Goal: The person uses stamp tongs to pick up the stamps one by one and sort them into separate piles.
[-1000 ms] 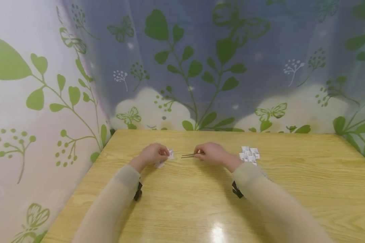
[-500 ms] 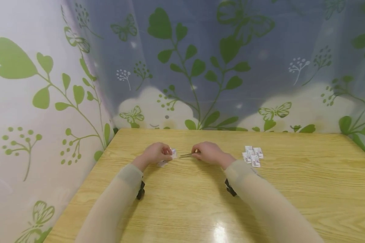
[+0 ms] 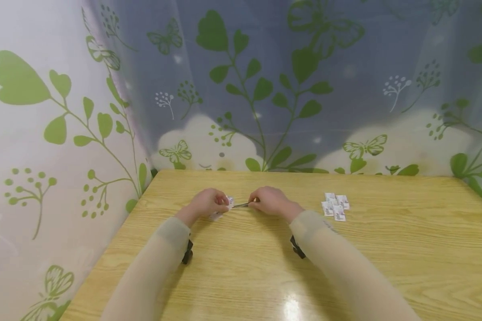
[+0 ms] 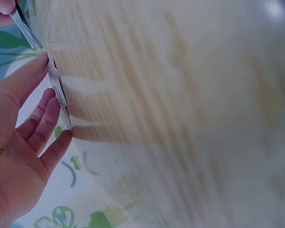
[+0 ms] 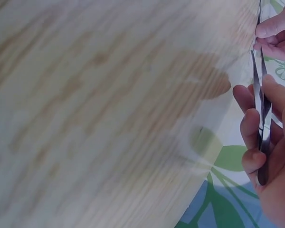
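Observation:
Small white printed cards (image 3: pixel 216 216) lie under and beside my left hand (image 3: pixel 206 202), at the left of the wooden table. The left thumb and fingertips hold one card (image 3: pixel 230 204) by its edges; the left wrist view shows the cards (image 4: pixel 58 85) almost edge-on, partly behind the fingers. My right hand (image 3: pixel 268 199) pinches metal tweezers (image 5: pixel 262 118) between thumb and fingers. The tweezers' tips (image 5: pixel 257 56) point left and reach right up to the card. In the right wrist view the two tips stand slightly apart.
Several similar white printed cards (image 3: pixel 334 207) lie in a loose, overlapping group on the wooden table (image 3: pixel 241 267), right of my right forearm. Leaf-patterned curtains (image 3: pixel 261 89) hang behind the table's back edge and along its left side.
My right hand has moved left with the tweezers, bringing their tips up to the card. The left hand stays at the cards. More of the card group shows right of the forearm.

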### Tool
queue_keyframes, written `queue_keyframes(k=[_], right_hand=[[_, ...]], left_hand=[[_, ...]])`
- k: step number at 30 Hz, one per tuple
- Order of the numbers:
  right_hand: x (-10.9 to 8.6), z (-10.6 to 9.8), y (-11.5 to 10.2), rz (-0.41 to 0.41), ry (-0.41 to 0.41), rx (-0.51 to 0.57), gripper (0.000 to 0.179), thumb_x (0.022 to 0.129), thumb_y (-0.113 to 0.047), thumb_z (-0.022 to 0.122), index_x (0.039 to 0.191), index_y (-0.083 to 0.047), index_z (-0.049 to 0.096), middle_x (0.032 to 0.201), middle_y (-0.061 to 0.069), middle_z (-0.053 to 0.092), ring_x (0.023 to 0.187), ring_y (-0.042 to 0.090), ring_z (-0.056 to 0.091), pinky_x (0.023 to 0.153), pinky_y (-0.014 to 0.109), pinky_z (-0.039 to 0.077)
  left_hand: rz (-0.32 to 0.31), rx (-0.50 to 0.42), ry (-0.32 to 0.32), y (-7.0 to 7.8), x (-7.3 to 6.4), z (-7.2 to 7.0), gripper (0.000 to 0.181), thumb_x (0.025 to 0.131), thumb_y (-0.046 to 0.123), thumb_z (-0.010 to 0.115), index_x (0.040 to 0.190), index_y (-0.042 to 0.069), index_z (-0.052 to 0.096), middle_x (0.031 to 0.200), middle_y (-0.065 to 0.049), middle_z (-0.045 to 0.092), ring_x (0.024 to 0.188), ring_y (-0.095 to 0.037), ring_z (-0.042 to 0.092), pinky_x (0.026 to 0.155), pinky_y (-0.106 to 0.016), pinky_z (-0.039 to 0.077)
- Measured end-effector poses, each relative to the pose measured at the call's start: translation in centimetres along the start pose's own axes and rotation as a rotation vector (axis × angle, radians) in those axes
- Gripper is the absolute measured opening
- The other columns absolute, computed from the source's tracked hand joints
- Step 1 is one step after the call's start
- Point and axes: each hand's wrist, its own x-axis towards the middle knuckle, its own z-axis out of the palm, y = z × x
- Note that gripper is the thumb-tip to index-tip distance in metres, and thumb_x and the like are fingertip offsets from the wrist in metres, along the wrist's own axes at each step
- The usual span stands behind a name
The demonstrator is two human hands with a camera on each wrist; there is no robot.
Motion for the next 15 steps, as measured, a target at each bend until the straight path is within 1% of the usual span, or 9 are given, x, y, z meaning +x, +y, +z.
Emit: queue_keyframes(k=[3,5,8,10,12,15], right_hand=[[-0.12,-0.06,0.09,0.000,0.002,-0.004,0.015,0.094,-0.024,0.065,0.099,-0.013,0.074,0.082,-0.005,0.066,0.078,0.014,0.058,0.075,0.036,0.048],[-0.30,-0.21,0.27,0.005,-0.005,-0.010,0.015,0.094,-0.024,0.065,0.100,-0.013,0.074,0.079,-0.006,0.066,0.078,0.014,0.058,0.076,0.036,0.049],[-0.54,-0.48,0.55,0.017,-0.016,-0.008,0.016,0.094,-0.024,0.065,0.102,-0.013,0.074,0.085,-0.005,0.067,0.081,0.013,0.060,0.078,0.036,0.049],[-0.60,-0.59,0.67,0.012,-0.025,-0.003,0.017,0.095,-0.024,0.065,0.103,-0.013,0.074,0.083,-0.005,0.067,0.078,0.013,0.059,0.075,0.035,0.049],[-0.55,-0.53,0.72,0.002,-0.026,0.003,0.017,0.094,-0.024,0.065,0.103,-0.013,0.075,0.087,-0.004,0.067,0.078,0.012,0.058,0.074,0.033,0.049],[-0.42,-0.27,0.69,-0.017,-0.024,0.007,0.017,0.094,-0.024,0.065,0.103,-0.012,0.075,0.084,-0.004,0.067,0.075,0.012,0.057,0.070,0.032,0.048]], left_hand=[[-0.004,0.005,0.005,0.23,0.06,0.13,0.011,0.086,0.021,0.075,0.093,0.014,0.071,0.082,0.003,0.063,0.076,-0.014,0.057,0.071,-0.032,0.047],[-0.005,0.011,0.006,0.28,0.09,0.19,0.010,0.086,0.021,0.075,0.092,0.014,0.071,0.082,0.003,0.062,0.076,-0.014,0.056,0.071,-0.032,0.046],[-0.007,0.024,0.008,0.23,0.15,0.17,0.009,0.087,0.022,0.074,0.091,0.015,0.071,0.083,0.003,0.061,0.077,-0.014,0.056,0.071,-0.032,0.046],[-0.006,0.031,0.010,0.19,0.16,0.13,0.009,0.087,0.021,0.074,0.091,0.015,0.070,0.083,0.003,0.061,0.076,-0.014,0.056,0.070,-0.032,0.046],[-0.010,0.031,0.013,0.18,0.16,0.12,0.008,0.087,0.021,0.074,0.091,0.015,0.070,0.083,0.002,0.061,0.076,-0.015,0.055,0.069,-0.032,0.045],[-0.018,0.027,0.014,0.22,0.14,0.15,0.008,0.087,0.021,0.074,0.090,0.015,0.071,0.082,0.002,0.061,0.074,-0.015,0.055,0.068,-0.032,0.045]])
